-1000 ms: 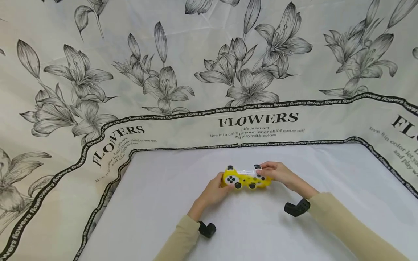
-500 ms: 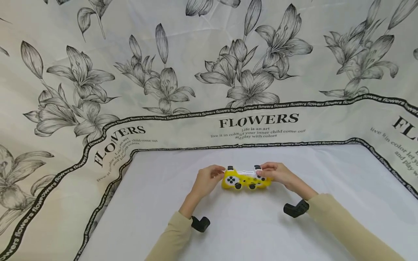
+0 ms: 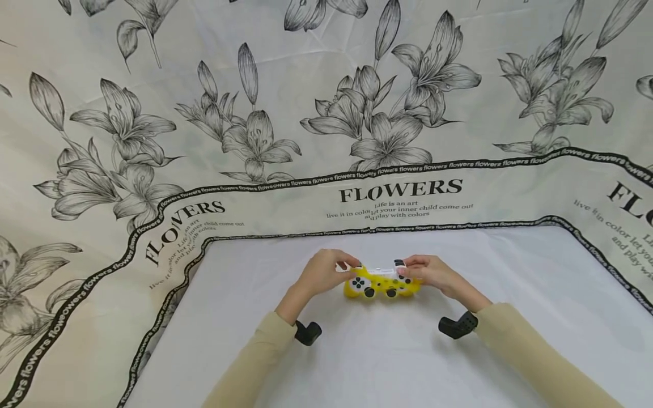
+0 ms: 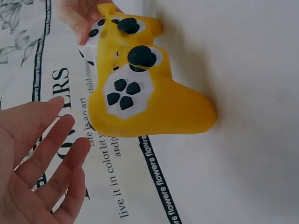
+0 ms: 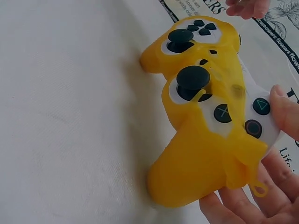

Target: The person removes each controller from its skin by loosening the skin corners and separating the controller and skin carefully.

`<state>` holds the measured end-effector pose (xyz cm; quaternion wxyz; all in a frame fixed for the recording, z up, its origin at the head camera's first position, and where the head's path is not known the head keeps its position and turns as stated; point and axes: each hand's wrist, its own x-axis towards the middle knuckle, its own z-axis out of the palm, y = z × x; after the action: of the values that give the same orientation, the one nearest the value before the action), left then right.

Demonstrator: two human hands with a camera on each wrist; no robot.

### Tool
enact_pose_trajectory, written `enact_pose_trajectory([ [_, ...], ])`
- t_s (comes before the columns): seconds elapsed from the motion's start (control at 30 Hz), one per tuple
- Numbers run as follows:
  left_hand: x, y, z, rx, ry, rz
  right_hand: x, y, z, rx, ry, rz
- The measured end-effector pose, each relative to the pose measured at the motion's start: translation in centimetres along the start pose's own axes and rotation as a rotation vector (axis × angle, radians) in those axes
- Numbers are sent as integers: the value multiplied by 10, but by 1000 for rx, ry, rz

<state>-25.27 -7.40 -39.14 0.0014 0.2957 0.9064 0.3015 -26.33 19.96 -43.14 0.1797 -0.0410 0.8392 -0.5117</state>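
Note:
A white game controller [image 5: 260, 119] wears a yellow silicone cover [image 3: 381, 282]. At its right shoulder the cover is peeled back, baring the white shell with the triangle and circle buttons; a loose flap [image 5: 245, 168] with a small loop hangs there. My right hand [image 3: 436, 274] grips this bared corner, thumb on the upper edge and fingers behind. My left hand [image 3: 322, 273] hovers by the controller's left shoulder, fingers spread and slightly bent; both wrist views show a gap between them. On the left side the cover still encloses the d-pad [image 4: 123, 94].
A white cloth [image 3: 388, 351] covers the table under the controller. Behind it rises a fabric [image 3: 285, 207] printed with lilies and the word FLOWERS. Black wrist cameras [image 3: 458, 326] protrude below both sleeves.
My left hand has let go of the controller's left grip and moved up toward its left shoulder. My right hand keeps its hold, and the controller has barely shifted.

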Motion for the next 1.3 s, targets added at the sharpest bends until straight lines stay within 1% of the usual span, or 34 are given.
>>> enact_pose_trajectory([
  [0.07, 7, 3, -4, 27, -34, 19, 1, 1, 0, 6, -6, 6],
  [0.17, 19, 7, -5, 35, -103, 44, 3, 1, -1, 18, -11, 12],
  [0.27, 32, 11, -4, 42, -208, 57, 3, 2, -1, 28, -20, 18],
  [0.4, 47, 17, 0, 85, -341, 100, 4, 2, -2, 30, -22, 12],
  [0.47, 51, 20, 2, 121, -379, 113, 4, 2, -2, 36, -21, 10],
  [0.5, 52, 20, 4, 139, -388, 109, 4, 2, -1, 38, -22, 9],
  [0.6, 53, 21, 8, 191, -382, 71, 3, 2, -1, 53, -22, 17],
  [0.7, 53, 19, 12, 243, -340, 32, 1, 2, 0, 61, -20, 29],
  [0.8, 53, 18, 13, 280, -302, 12, 0, 1, 1, 54, -11, 37],
  [0.87, 53, 17, 13, 289, -290, 8, -1, 1, 0, 45, -6, 39],
  [0.97, 53, 15, 14, 296, -284, 21, -2, 0, 0, 38, 2, 40],
  [1.07, 52, 12, 16, 324, -272, 51, -2, 2, -1, 44, -4, 30],
  [1.2, 48, 8, 17, 365, -234, 75, 0, 4, 0, 53, -27, 14],
  [1.3, 45, 7, 18, 361, -203, 94, 0, 3, 0, 52, -31, 14],
])
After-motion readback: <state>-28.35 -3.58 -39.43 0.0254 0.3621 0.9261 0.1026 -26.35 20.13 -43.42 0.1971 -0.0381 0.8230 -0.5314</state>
